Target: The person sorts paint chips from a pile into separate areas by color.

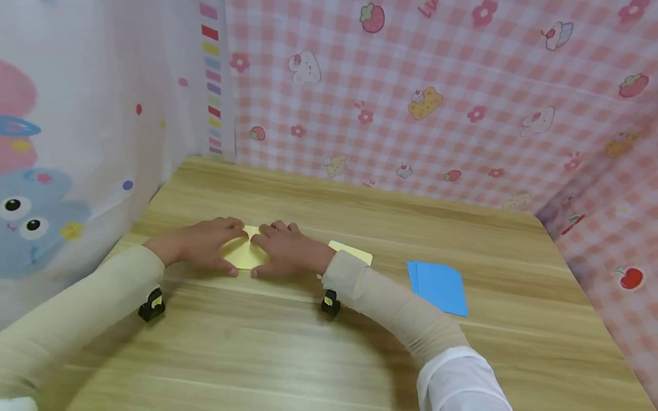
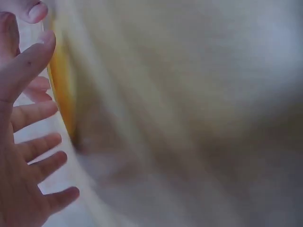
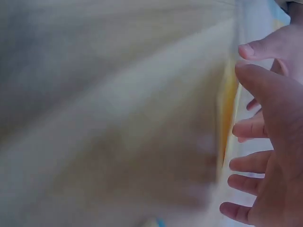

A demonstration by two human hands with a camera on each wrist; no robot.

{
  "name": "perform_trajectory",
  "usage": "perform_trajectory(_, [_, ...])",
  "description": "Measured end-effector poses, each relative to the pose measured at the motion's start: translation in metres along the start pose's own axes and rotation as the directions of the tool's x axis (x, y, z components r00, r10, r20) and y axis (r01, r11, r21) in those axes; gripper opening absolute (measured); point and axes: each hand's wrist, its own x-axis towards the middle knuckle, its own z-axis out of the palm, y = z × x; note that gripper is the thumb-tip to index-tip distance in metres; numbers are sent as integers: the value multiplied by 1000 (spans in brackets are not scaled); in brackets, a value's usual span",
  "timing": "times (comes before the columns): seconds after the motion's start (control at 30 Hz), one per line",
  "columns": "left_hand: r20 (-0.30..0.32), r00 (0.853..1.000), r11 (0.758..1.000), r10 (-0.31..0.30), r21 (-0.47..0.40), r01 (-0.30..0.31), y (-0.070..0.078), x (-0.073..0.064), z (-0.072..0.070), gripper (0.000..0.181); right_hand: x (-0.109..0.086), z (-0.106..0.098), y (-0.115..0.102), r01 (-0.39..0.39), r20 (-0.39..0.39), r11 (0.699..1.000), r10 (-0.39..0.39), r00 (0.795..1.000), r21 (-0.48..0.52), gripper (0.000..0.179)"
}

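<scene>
A piece of yellow paper (image 1: 244, 257) lies on the wooden table, left of the middle. My left hand (image 1: 205, 242) touches its left side with spread, slightly bent fingers. From the other side my right hand (image 1: 290, 251) rests over the right part of the paper, fingers spread and thumb low at the near edge. The two thumbs are close together. In the left wrist view the left hand (image 2: 28, 156) has loosely extended fingers along the yellow paper (image 2: 61, 85); the right wrist view shows the right hand (image 3: 279, 151) much the same. The paper's outer corners are hidden.
Another yellow card (image 1: 354, 251) lies just beyond my right wrist, partly covered by the sleeve. Further right is a small stack of blue cards (image 1: 439, 288). A pink checked cloth (image 1: 390, 85) hangs behind the table, and a white printed cloth (image 1: 113, 85) at the left.
</scene>
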Motion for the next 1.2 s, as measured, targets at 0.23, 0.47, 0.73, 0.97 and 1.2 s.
perform_trajectory(0.23, [2, 998, 997, 66, 38, -66, 38, 38, -35, 79, -44, -39, 32, -81, -36, 996, 82, 996, 43, 68])
perform_trajectory(0.47, [27, 964, 958, 263, 106, -265, 98, 102, -39, 82, -127, -54, 77, -193, -43, 980, 196, 980, 57, 67])
perform_trajectory(0.73, [213, 930, 929, 298, 160, -334, 140, 146, 13, 96, -175, -5, 82, -302, 131, 953, 295, 946, 34, 83])
perform_trajectory(0.97, [189, 945, 944, 268, 145, -297, 145, 145, 34, 87, -178, 20, 79, -270, 85, 960, 264, 961, 74, 85])
perform_trajectory(1.2, [132, 944, 927, 303, 191, -324, 150, 145, 35, 77, -183, 28, 80, -227, 11, 971, 226, 974, 81, 79])
